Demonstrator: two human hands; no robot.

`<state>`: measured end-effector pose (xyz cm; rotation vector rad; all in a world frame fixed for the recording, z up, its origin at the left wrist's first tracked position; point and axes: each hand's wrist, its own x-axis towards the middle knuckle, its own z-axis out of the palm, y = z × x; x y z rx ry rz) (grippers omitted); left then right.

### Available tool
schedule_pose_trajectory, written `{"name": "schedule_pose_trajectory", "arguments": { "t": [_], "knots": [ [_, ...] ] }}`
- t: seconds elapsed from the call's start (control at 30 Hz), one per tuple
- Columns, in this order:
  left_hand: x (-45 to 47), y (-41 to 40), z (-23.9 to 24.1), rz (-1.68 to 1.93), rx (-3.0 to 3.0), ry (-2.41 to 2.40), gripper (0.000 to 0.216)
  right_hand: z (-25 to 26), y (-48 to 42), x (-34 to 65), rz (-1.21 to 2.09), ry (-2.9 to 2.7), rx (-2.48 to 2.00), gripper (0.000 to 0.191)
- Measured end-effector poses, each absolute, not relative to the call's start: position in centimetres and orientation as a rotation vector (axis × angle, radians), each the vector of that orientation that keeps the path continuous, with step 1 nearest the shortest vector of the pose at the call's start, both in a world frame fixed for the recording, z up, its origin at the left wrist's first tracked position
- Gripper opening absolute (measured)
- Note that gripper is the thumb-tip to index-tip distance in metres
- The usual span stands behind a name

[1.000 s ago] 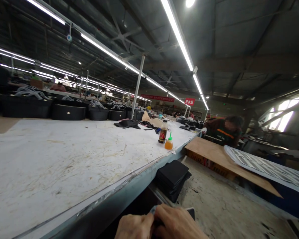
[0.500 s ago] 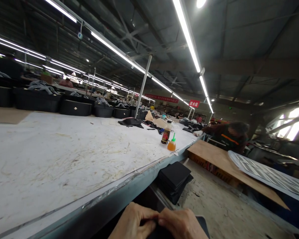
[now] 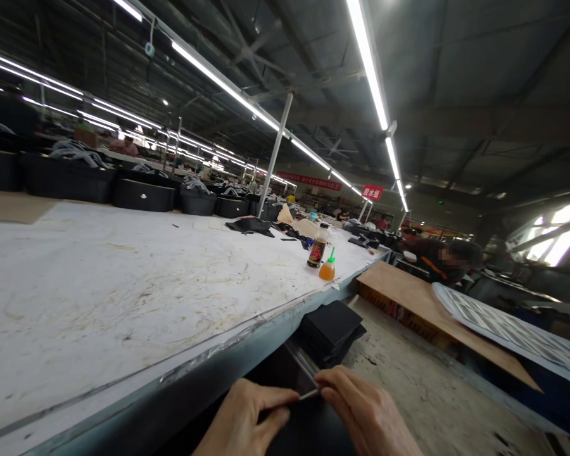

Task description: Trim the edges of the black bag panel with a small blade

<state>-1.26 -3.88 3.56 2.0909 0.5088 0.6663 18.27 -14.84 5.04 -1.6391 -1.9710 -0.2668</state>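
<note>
At the bottom edge, below the table's front rim, my left hand and my right hand pinch a flat black sheet piece between thumbs and fingers. Its thin pale edge shows between the fingertips. A stack of black flat pieces lies just beyond my hands, under the table edge. The lower part of the held piece is hidden below the frame.
A long white stained worktable fills the left. On it stand a dark bottle and an orange glue bottle. Black bins line its far side. A plywood board and another person are at right.
My hands have risen and spread slightly, and the black piece's edge now shows between the fingertips. The view has shifted a little upward and left.
</note>
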Motion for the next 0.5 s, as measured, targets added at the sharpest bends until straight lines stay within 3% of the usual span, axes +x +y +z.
{"name": "schedule_pose_trajectory", "arguments": {
  "t": [0.17, 0.33, 0.5],
  "knots": [
    [-2.8, -2.3, 4.6, 0.760, 2.102, 0.614, 0.033, 5.8, -15.5, 18.4, -0.341, -2.111, -1.576, 0.021],
    [-3.4, -2.7, 5.0, 0.801, 2.136, 0.633, 0.033, 6.9, -13.3, 17.7, -0.796, -2.120, -1.594, 0.035],
    [-4.0, -2.6, 4.6, 0.900, 2.133, 0.706, 0.030, 5.2, -13.0, 18.3, -0.889, -2.237, -1.611, 0.048]
  ]
}}
